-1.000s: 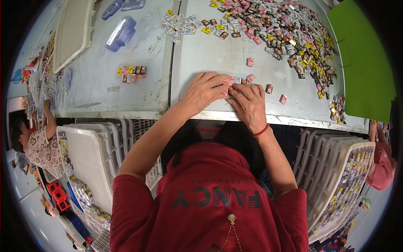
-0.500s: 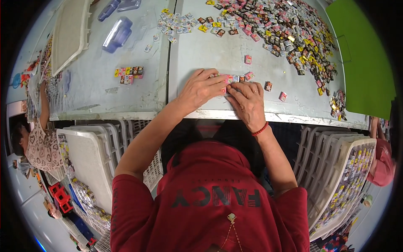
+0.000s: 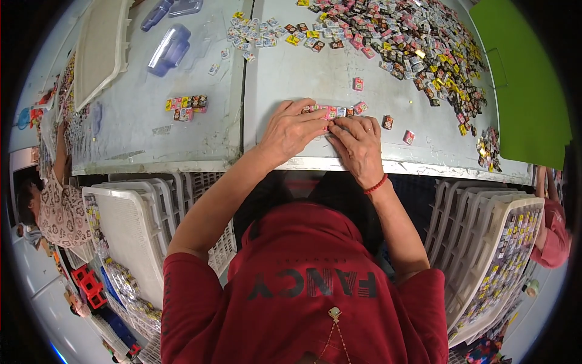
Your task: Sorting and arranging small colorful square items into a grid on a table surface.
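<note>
Near the table's front edge my left hand (image 3: 293,130) lies curled around the left end of a row of small printed boxes (image 3: 333,113), its fingers along the far side. My right hand (image 3: 359,147) pinches at the near side of the same row, fingertips almost meeting those of my left. The boxes in the row are pink, white and dark; my fingers hide part of them. Touching or very close to the row's right end is a loose pink box (image 3: 361,107). A dark box (image 3: 388,122) sits just right of my right hand.
A big heap of small boxes (image 3: 418,54) spreads over the far right. Bluish-white boxes (image 3: 251,34) lie beyond my hands, and a stacked block (image 3: 187,104) stands left. Clear plastic trays (image 3: 170,51) lie far left. White crates (image 3: 124,236) flank me; co-workers are at both sides.
My right hand's fingers have shifted very slightly along the row. The row and the loose boxes stay nearly where they were.
</note>
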The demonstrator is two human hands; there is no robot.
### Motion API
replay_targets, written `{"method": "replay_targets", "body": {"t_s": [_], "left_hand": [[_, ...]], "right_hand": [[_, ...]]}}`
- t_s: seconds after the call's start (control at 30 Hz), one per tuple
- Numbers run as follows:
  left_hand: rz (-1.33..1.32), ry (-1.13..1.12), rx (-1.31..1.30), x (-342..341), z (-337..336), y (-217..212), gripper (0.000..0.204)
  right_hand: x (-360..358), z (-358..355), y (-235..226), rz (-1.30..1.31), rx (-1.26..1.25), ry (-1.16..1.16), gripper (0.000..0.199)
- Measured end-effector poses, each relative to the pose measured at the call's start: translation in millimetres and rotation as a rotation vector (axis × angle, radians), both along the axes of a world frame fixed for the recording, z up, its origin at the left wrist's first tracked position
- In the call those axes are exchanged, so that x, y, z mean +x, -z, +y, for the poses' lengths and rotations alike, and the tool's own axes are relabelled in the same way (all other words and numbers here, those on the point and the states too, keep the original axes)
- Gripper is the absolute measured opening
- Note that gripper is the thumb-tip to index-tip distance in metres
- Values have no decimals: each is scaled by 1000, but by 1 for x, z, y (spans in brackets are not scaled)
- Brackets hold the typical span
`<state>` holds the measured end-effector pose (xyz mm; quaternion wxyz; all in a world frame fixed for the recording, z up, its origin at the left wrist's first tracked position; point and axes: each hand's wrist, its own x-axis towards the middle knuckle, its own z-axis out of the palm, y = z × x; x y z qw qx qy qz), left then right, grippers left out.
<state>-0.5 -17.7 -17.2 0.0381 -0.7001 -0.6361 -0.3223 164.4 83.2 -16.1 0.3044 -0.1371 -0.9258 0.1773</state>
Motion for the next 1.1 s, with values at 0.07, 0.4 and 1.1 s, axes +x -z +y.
{"method": "replay_targets", "body": {"t_s": [0.07,0.4,1.1], "left_hand": [[-32,-16,5,2,-1,-1,19],[49,-43,56,6,-6,7,17],[202,40,-252,6,-28,-9,62]], "right_hand": [[1,0,0,-3,10,3,25],[0,-1,3,8,8,14,26],[0,-2,0,16,8,11,30]]}}
